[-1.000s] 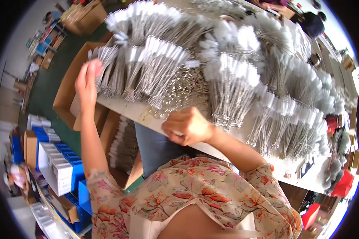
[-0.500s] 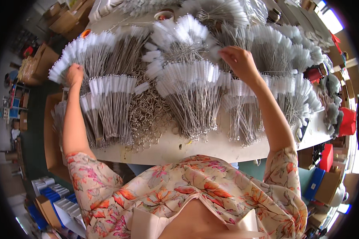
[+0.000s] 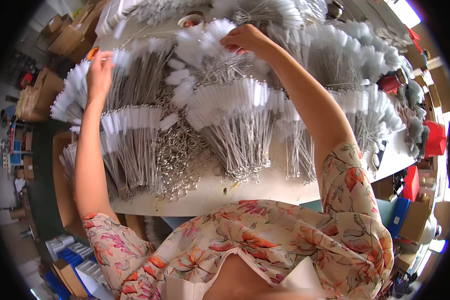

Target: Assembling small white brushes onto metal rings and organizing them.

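Note:
Bundles of thin wire brushes with white bristle heads and looped wire stems cover the table. Over the back left bundle [image 3: 72, 95] my left hand [image 3: 101, 75] is raised, fingers bent together near the bristle tips and an orange ring-shaped thing [image 3: 92, 53]. My right hand [image 3: 247, 39] reaches across to the back middle bundle [image 3: 205, 42], its fingers curled down at the bristle heads. Whatever either hand pinches is too small or hidden to make out. Between the front left bundle [image 3: 132, 150] and the front middle bundle [image 3: 235, 120] lies a heap of loose metal rings [image 3: 180, 140].
More brush bundles [image 3: 330, 50] stand on the right side of the white table [image 3: 210, 192]. A small round tub [image 3: 191, 21] sits at the back. Cardboard boxes [image 3: 65, 37] are beyond the table's left, and a red bag [image 3: 435, 139] is at the right.
My right hand has moved left, from between the bundles to the back middle bundle. My left hand has moved up and away, toward the orange thing. The view has shifted slightly.

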Demonstrator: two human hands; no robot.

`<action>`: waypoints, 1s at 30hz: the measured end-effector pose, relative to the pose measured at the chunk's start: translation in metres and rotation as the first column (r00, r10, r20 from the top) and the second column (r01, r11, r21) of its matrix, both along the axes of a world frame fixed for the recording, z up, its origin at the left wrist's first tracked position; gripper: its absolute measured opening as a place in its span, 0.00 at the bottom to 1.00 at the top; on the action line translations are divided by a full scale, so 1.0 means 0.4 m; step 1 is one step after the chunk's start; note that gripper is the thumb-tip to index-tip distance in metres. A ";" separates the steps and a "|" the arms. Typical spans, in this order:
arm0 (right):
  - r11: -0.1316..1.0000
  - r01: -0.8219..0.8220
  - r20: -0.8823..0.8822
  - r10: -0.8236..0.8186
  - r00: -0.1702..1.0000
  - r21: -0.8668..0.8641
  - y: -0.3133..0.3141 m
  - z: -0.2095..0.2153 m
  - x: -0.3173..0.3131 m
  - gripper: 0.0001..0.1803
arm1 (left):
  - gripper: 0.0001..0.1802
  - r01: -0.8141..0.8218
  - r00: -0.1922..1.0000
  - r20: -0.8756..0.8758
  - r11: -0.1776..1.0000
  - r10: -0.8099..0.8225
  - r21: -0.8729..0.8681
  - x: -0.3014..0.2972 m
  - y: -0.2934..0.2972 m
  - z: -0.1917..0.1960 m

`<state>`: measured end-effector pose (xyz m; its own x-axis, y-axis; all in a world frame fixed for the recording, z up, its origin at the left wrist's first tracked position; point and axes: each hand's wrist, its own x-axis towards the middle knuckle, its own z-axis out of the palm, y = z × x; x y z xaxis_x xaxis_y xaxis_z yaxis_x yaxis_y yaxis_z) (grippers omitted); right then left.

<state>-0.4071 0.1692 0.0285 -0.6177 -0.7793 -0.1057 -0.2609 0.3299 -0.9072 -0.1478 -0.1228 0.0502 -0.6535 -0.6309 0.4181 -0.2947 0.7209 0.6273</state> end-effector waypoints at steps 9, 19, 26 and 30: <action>0.710 0.174 -0.258 -0.456 0.852 -0.683 0.102 0.210 -0.044 0.11 | 0.12 0.201 0.848 0.525 0.963 -0.079 -0.180 -0.058 -0.052 -0.226; 0.774 0.553 -0.743 -0.167 0.648 0.308 0.267 0.002 -0.094 0.15 | 0.05 0.131 0.848 0.493 0.979 -0.193 0.157 -0.040 -0.011 -0.155; 0.815 0.580 -0.585 -0.480 0.654 -0.020 0.271 -0.028 -0.109 0.09 | 0.04 -0.053 0.930 0.363 0.953 -0.062 0.298 -0.034 0.057 -0.081; 0.769 0.475 -0.590 -0.636 0.498 -0.427 0.239 0.023 -0.147 0.16 | 0.07 0.028 0.992 -0.123 0.953 0.010 0.301 -0.007 0.044 -0.079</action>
<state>-0.4658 0.2650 0.0376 -0.7548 -0.1995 0.6248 -0.6310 0.4809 -0.6088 -0.1507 -0.1050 0.0187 -0.6159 -0.7341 0.2860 -0.1968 0.4949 0.8464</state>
